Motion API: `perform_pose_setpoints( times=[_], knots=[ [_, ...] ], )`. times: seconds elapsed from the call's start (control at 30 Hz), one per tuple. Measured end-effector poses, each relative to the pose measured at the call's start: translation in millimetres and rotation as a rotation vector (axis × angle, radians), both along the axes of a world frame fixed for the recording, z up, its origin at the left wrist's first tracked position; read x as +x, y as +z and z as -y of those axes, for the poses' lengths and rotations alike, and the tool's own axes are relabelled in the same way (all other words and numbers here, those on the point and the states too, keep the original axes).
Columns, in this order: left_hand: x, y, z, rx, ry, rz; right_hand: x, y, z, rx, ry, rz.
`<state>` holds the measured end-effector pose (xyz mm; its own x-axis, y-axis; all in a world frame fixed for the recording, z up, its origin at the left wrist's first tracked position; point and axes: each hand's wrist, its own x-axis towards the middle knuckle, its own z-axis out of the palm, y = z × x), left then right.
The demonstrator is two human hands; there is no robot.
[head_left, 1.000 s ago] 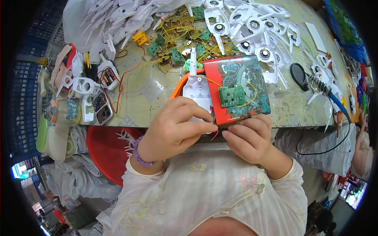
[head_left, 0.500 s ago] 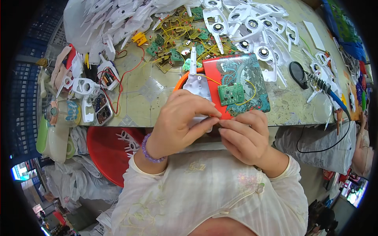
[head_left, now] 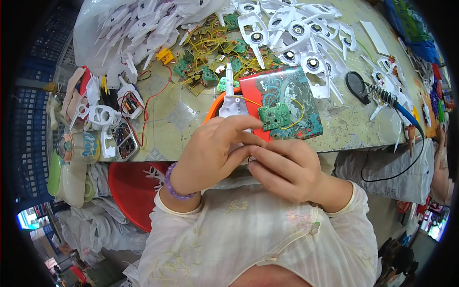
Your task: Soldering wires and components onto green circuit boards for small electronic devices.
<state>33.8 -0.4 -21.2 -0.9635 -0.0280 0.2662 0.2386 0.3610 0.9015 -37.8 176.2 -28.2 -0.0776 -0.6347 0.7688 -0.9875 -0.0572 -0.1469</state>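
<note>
My left hand (head_left: 213,153) grips a white plastic shell (head_left: 231,103) with a long narrow tip that points away from me. My right hand (head_left: 286,170) meets it fingertip to fingertip just below the shell, pinching something too small to make out. A small green circuit board (head_left: 274,116) lies on a red and teal patterned pad (head_left: 296,91) right beyond my hands, joined to the shell by thin yellow wires (head_left: 299,107). An orange rim (head_left: 212,107) shows beside the shell.
The worn table (head_left: 172,124) holds a heap of green boards with yellow wires (head_left: 210,62), several white plastic shells (head_left: 296,33), a soldering iron (head_left: 399,107) on a stand at right, and cluttered parts at left. A red stool (head_left: 131,191) stands below.
Both hands have come closer to my body and drawn together; my right hand's fingers now meet my left hand's fingertips below the white shell.
</note>
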Motion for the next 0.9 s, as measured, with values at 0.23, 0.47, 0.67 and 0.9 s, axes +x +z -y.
perform_pose_setpoints(
  times=[0.23, 0.47, 0.67, 0.9],
  knots=[
    [-3, 17, 12, -0.323, -0.197, -0.157, 1, -6, -4, -0.085, -0.123, 0.101],
    [-8, 8, 11, -0.234, -0.058, -0.221, 3, -9, -8, -0.068, -0.188, 0.179],
    [-15, 12, 3, -0.324, 0.049, -0.241, -15, 10, -11, -0.042, -0.413, 0.204],
    [-17, 8, 4, -0.451, 0.068, -0.34, -40, 27, -1, 0.188, -0.401, 0.256]
  ],
)
